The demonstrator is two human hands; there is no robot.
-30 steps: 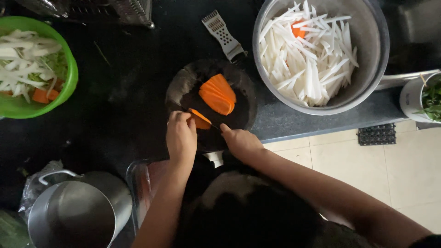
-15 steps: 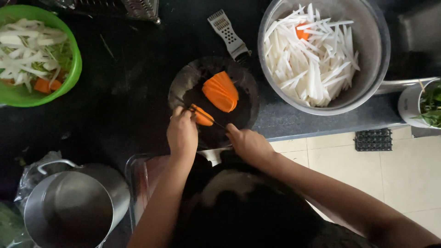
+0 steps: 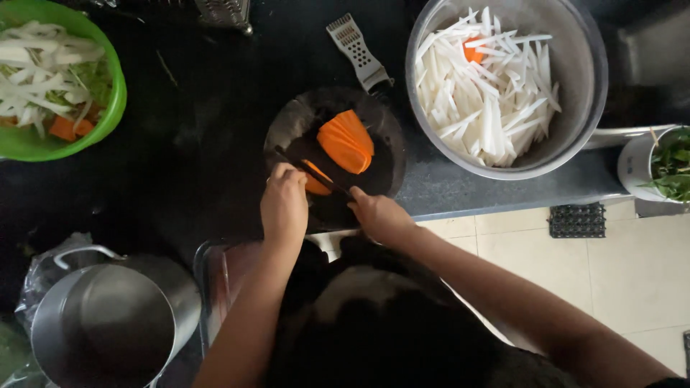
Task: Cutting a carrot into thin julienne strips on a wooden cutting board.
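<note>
A round dark cutting board (image 3: 384, 154) lies on the black counter. On it rests a fanned stack of orange carrot slices (image 3: 346, 140). Nearer me, my left hand (image 3: 284, 205) pins a smaller carrot piece (image 3: 315, 183) to the board. My right hand (image 3: 377, 213) grips the handle of a dark knife (image 3: 309, 169) whose blade lies across that piece, pointing up and left.
A big steel bowl (image 3: 586, 79) of white vegetable strips stands at the back right. A green bowl (image 3: 115, 108) of mixed cut vegetables is at the back left, a flat grater (image 3: 356, 50) behind the board, a steel pot (image 3: 108, 323) at the lower left, a cup of greens (image 3: 665, 169) far right.
The view has shifted slightly. The knife blade now shows across the small carrot piece; both hands stay at the board's near edge.
</note>
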